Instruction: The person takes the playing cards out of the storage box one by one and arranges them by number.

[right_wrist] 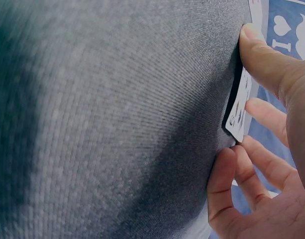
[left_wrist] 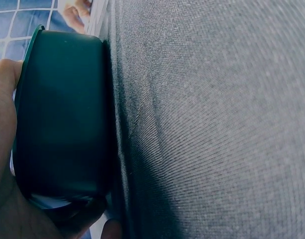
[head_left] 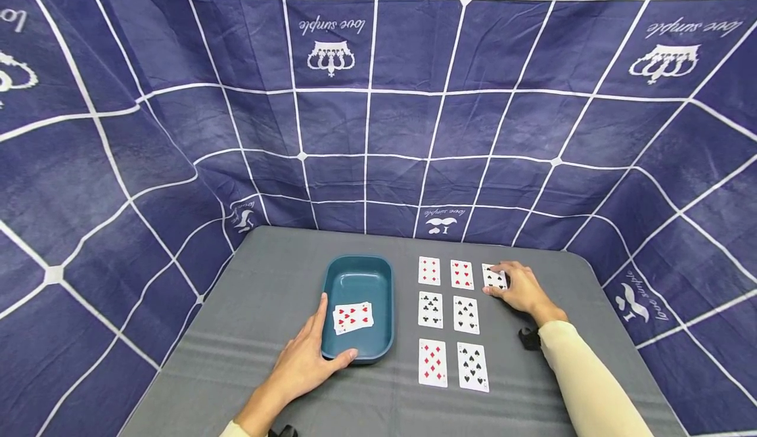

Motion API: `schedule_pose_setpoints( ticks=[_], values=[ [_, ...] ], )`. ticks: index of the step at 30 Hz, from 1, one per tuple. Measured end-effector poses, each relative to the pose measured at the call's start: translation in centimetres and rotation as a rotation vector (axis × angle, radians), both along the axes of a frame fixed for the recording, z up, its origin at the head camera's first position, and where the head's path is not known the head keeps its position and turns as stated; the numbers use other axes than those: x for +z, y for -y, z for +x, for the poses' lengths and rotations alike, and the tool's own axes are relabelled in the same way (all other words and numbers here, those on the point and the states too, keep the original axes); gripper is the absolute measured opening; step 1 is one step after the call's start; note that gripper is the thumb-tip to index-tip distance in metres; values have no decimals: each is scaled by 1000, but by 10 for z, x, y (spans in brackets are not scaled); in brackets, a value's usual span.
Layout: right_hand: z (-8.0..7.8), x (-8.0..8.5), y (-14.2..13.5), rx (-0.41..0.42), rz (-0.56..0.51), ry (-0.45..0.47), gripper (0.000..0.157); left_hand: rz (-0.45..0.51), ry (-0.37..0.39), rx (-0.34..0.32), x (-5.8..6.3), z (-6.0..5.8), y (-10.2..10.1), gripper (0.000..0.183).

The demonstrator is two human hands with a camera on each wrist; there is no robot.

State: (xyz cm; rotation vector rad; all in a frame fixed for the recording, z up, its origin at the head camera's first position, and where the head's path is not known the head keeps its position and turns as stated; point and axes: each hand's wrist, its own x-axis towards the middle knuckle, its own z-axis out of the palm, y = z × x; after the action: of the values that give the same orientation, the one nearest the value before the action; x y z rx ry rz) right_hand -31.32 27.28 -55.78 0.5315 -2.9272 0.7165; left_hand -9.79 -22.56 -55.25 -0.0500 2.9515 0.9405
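My right hand (head_left: 520, 288) is at the far right of the card layout, with thumb and fingers at opposite edges of a black-pip playing card (head_left: 495, 279). In the right wrist view that card (right_wrist: 238, 112) has an edge raised, with a dark gap beneath it; the fingers partly hide it. My left hand (head_left: 303, 358) spreads round the near left corner of a teal tray (head_left: 387, 351), fingers along its left side and thumb at the near rim. Inside the tray lie overlapping red heart cards (head_left: 353, 317).
Right of the tray, face-up cards lie in rows: a six of diamonds (head_left: 429, 271), red hearts (head_left: 461, 274), black clubs (head_left: 430, 309), black spades (head_left: 466, 315), and nearer, red diamonds (head_left: 433, 363) and black spades (head_left: 473, 367). A blue gridded cloth (head_left: 402, 121) hangs behind the grey table (head_left: 248, 305).
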Motion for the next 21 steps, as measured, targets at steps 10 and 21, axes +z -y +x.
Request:
schedule_pose_setpoints(
  ticks=[10, 21],
  values=[
    [3, 2, -7, -4, 9, -4, 64, -4, -7, -14, 1, -2, -4, 139],
    [5, 7, -4, -21, -41, -26, 71, 1, -6, -16, 1, 0, -1, 138]
  ],
)
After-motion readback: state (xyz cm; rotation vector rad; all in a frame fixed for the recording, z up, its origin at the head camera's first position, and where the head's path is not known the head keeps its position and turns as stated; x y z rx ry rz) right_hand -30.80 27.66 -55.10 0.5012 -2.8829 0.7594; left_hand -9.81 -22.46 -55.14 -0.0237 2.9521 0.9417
